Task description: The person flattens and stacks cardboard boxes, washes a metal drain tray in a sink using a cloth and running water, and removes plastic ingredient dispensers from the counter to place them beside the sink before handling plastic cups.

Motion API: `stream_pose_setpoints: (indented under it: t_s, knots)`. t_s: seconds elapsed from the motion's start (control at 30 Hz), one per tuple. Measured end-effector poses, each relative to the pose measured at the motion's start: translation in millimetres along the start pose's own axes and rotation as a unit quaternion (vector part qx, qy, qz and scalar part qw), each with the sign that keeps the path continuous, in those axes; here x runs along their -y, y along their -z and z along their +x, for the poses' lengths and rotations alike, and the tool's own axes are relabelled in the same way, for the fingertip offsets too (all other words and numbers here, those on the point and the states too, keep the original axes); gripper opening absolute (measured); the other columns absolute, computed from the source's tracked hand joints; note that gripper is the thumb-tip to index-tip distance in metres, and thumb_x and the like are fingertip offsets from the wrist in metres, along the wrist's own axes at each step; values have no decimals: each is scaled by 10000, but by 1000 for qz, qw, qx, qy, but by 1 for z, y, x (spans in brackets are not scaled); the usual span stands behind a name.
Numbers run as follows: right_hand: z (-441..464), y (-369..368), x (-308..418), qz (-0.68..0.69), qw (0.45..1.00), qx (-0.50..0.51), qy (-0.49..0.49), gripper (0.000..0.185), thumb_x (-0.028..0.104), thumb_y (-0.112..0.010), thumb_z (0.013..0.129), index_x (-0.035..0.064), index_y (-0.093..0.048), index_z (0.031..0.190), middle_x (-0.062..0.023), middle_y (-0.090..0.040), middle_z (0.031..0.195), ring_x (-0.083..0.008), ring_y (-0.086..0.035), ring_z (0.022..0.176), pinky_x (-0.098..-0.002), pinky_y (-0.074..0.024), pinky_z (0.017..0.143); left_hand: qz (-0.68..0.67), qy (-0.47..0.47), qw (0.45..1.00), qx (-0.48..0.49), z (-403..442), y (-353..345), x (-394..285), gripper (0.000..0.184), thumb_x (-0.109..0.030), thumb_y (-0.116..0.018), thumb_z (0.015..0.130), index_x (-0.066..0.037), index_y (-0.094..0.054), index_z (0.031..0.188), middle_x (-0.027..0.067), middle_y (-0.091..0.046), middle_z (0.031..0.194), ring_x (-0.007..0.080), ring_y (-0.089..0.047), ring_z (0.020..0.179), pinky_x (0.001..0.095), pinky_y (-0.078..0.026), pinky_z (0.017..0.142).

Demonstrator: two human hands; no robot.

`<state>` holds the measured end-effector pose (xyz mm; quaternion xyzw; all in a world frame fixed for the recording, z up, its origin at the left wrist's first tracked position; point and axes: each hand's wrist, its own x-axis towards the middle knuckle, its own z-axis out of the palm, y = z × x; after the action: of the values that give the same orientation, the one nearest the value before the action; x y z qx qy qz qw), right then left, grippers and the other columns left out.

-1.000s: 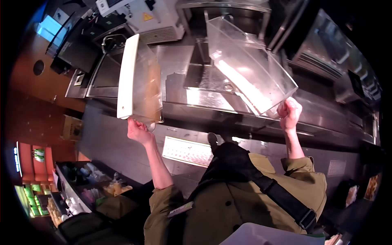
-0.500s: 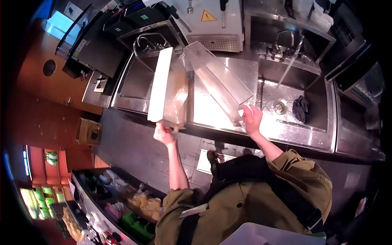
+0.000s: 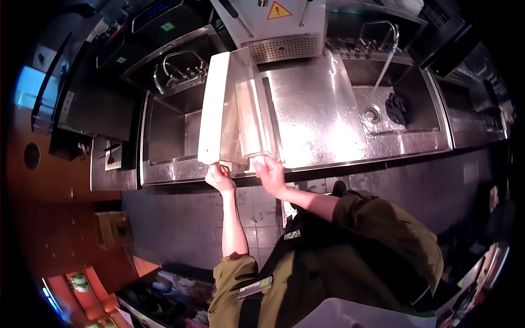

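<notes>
My left hand [image 3: 221, 177] is closed on the near end of a long box with a white face [image 3: 214, 109] and see-through sides, tilted up over the counter. Right beside it, my right hand [image 3: 270, 174] grips the near end of a long clear plastic trough [image 3: 254, 117]. The trough lies close along the box's right side, partly overlapping it from this angle. Whether the two touch, I cannot tell. Both pieces point away from me across the steel counter [image 3: 306, 109].
Water runs from a faucet [image 3: 395, 41] into the right sink [image 3: 421, 104], where a dark cloth [image 3: 395, 108] lies. Another sink [image 3: 172, 131] is at the left. A machine with a warning sign [image 3: 279, 10] stands behind the counter. A cardboard box [image 3: 113, 229] sits on the floor.
My right hand has brought the clear trough leftward, from over the counter's middle to alongside the white-faced box. My left hand keeps its hold. The view has shifted and turned.
</notes>
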<state>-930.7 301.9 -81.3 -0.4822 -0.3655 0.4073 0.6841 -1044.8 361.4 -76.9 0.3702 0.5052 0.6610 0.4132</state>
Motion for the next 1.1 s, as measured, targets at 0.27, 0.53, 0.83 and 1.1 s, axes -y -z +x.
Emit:
stream_pose_setpoints:
  t_s: [0.27, 0.53, 0.83, 1.1]
  knots:
    - [5, 4, 24, -196, 970, 146, -10, 266, 250, -494, 818, -16, -494, 806, -115, -515, 737, -178, -499, 665, -315, -392, 578, 261, -88, 946, 171, 2, 9, -16, 351, -293, -362, 855, 1, -440, 679, 50, -440, 551, 136, -434, 489, 252, -363, 475]
    - [-2, 152, 80, -213, 964, 146, -68, 469, 264, -509, 805, -12, -373, 1159, -187, -461, 1059, -208, -553, 782, -297, -430, 688, 293, -356, 876, -139, -88, -24, -62, 277, -204, -373, 843, 32, -516, 872, 135, -522, 867, 232, -495, 803, 330, -407, 753]
    - [-76, 504, 154, -288, 934, -208, -42, 252, 172, -547, 781, 10, -540, 974, -85, -582, 830, -95, -551, 731, -245, -442, 672, 9, -137, 908, 397, -309, -339, 11, 155, -25, -474, 807, 22, -474, 954, 82, -498, 874, 138, -500, 746, 234, -418, 670]
    - [-143, 732, 200, -179, 897, -402, -42, 218, 174, -519, 792, -2, -532, 921, -55, -565, 687, -96, -544, 625, -224, -441, 551, -15, -27, 692, 721, -552, -590, 52, 142, -142, -519, 807, -5, -547, 838, 24, -531, 709, 105, -499, 706, 227, -403, 669]
